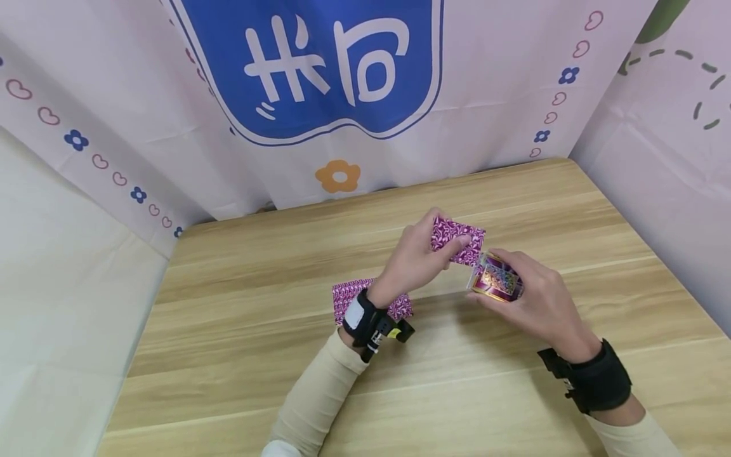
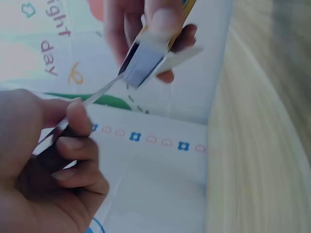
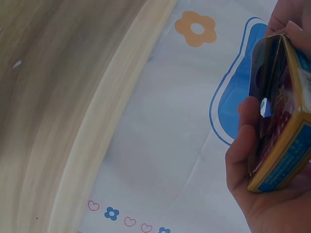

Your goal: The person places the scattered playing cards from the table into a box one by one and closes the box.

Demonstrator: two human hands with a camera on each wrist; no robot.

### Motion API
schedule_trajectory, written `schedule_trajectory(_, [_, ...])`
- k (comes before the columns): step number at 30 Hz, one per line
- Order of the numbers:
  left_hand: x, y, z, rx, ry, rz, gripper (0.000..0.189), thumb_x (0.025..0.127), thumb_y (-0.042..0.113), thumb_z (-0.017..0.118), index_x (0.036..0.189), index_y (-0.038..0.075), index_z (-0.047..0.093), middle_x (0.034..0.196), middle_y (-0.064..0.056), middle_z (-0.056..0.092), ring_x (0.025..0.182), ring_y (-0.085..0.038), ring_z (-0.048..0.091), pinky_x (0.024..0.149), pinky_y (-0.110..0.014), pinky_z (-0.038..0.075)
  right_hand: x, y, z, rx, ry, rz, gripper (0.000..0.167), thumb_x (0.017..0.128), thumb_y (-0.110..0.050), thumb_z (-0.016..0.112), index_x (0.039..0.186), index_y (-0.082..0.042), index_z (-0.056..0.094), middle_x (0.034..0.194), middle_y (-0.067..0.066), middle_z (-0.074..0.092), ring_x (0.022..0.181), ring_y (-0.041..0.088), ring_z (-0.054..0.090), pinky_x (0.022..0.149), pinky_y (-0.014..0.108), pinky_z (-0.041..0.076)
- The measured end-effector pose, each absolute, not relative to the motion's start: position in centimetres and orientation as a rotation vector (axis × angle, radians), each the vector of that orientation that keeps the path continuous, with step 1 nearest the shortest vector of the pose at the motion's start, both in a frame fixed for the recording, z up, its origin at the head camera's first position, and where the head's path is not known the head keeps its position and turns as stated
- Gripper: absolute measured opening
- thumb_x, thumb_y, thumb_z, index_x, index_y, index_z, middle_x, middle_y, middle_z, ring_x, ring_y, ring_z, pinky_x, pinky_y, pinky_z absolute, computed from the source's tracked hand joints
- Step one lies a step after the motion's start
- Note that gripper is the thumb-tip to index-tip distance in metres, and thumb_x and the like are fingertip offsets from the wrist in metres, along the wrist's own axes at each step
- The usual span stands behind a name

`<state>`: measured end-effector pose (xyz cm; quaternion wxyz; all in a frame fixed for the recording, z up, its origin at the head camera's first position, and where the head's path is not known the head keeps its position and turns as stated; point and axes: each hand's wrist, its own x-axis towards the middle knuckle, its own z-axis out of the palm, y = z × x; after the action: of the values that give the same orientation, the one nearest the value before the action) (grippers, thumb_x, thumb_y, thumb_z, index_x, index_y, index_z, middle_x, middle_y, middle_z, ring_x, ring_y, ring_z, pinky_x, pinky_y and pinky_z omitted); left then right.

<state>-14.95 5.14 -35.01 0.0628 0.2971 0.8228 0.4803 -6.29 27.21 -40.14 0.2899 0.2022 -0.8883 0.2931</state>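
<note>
My left hand (image 1: pixel 412 260) pinches a purple-and-white patterned playing card (image 1: pixel 448 236), the thumb lying on its face; how many cards are in that grip I cannot tell. Beside it, my right hand (image 1: pixel 545 301) grips a small card box (image 1: pixel 495 279) with gold edges and a shiny purple front. The box's end faces the left hand, and the card's corner overlaps it in the head view. In the left wrist view a pale flap (image 2: pixel 180 58) sticks out from the box. Blue print shows along its narrow side (image 3: pixel 286 160) in the right wrist view.
More purple patterned cards (image 1: pixel 349 295) lie on the wooden table (image 1: pixel 228 355), partly hidden under my left wrist. Black bands (image 1: pixel 602 381) wrap both wrists. A printed white curtain (image 1: pixel 485 76) hangs behind the table's far edge, with pale cloth at both sides.
</note>
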Motion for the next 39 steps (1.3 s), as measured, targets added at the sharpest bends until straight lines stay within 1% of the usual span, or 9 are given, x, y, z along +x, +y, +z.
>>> schedule_trajectory(5, [-14.3,6.0,-35.2,0.868,2.509,1.560,0.030,0.104,0.029,0.068,0.122,0.010,0.056,0.071,-0.002,0.065,0.062,-0.009,0.068,0.052,-0.024,0.050,-6.4,27.3,-40.2,0.508,-2.339,0.787,0.090,0.089,-0.077,0.059,0.126,0.004,0.068,0.111,0.020,0.077,0.091,0.032,0.076,0.078,0.012,0.052])
schedule_trajectory(9, [-14.0,6.4,-35.5,0.905,2.493,1.576,0.027,0.104,0.027,0.068,0.119,0.010,0.055,0.077,-0.002,0.068,0.061,-0.008,0.066,0.053,-0.023,0.053,-6.3,27.4,-40.1,0.498,-2.324,0.788,0.080,0.085,-0.062,0.081,0.126,0.005,0.068,0.110,0.022,0.077,0.091,0.034,0.076,0.077,0.012,0.053])
schedule_trajectory(11, [-13.9,6.4,-35.7,0.942,2.479,1.581,0.026,0.103,0.026,0.069,0.118,0.009,0.055,0.079,-0.003,0.068,0.060,-0.009,0.063,0.054,-0.024,0.054,-6.3,27.5,-40.1,0.480,-2.321,0.794,0.080,0.084,-0.061,0.083,0.126,0.006,0.068,0.110,0.023,0.076,0.090,0.035,0.076,0.078,0.009,0.052])
schedule_trajectory(17, [-14.0,6.4,-35.8,0.998,2.476,1.487,0.029,0.102,0.027,0.071,0.119,0.008,0.056,0.078,-0.004,0.068,0.059,-0.009,0.062,0.055,-0.024,0.054,-6.2,27.5,-40.0,0.418,-2.288,0.822,0.094,0.087,-0.078,0.062,0.125,0.008,0.067,0.109,0.026,0.075,0.087,0.037,0.074,0.082,0.001,0.043])
schedule_trajectory(23, [-14.3,5.8,-35.3,0.950,2.379,1.354,0.026,0.102,0.030,0.070,0.113,0.013,0.054,0.078,-0.002,0.068,0.062,-0.012,0.064,0.054,-0.024,0.052,-6.2,27.5,-40.0,0.463,-2.285,0.819,0.089,0.088,-0.075,0.066,0.123,0.006,0.069,0.108,0.024,0.076,0.089,0.036,0.074,0.088,-0.002,0.039])
schedule_trajectory(30, [-14.4,6.0,-35.7,0.973,2.218,1.302,0.024,0.103,0.029,0.069,0.115,0.013,0.056,0.088,-0.003,0.068,0.067,-0.011,0.062,0.059,-0.024,0.056,-6.2,27.4,-40.1,0.549,-2.323,0.798,0.087,0.088,-0.076,0.061,0.125,0.002,0.069,0.109,0.019,0.077,0.091,0.031,0.075,0.088,0.000,0.042])
schedule_trajectory(32, [-14.3,6.3,-36.0,0.992,2.213,1.286,0.026,0.104,0.032,0.067,0.120,0.014,0.057,0.092,-0.002,0.069,0.071,-0.010,0.063,0.062,-0.026,0.058,-6.2,27.4,-40.2,0.553,-2.319,0.811,0.085,0.089,-0.074,0.063,0.126,0.002,0.068,0.110,0.019,0.077,0.092,0.032,0.075,0.090,-0.001,0.041])
schedule_trajectory(36, [-14.2,6.4,-36.4,1.003,2.226,1.269,0.030,0.108,0.041,0.059,0.126,0.016,0.058,0.095,0.004,0.068,0.076,-0.008,0.063,0.067,-0.025,0.059,-6.2,27.5,-40.3,0.546,-2.326,0.824,0.075,0.083,-0.056,0.085,0.126,0.004,0.068,0.110,0.020,0.076,0.093,0.033,0.075,0.093,-0.002,0.039])
schedule_trajectory(39, [-14.3,6.0,-36.3,0.960,2.308,1.288,0.026,0.110,0.042,0.053,0.116,0.017,0.059,0.087,0.005,0.062,0.070,-0.008,0.054,0.062,-0.022,0.051,-6.3,27.6,-40.2,0.522,-2.339,0.809,0.072,0.075,-0.036,0.095,0.126,0.006,0.067,0.110,0.021,0.075,0.092,0.033,0.075,0.089,-0.001,0.041])
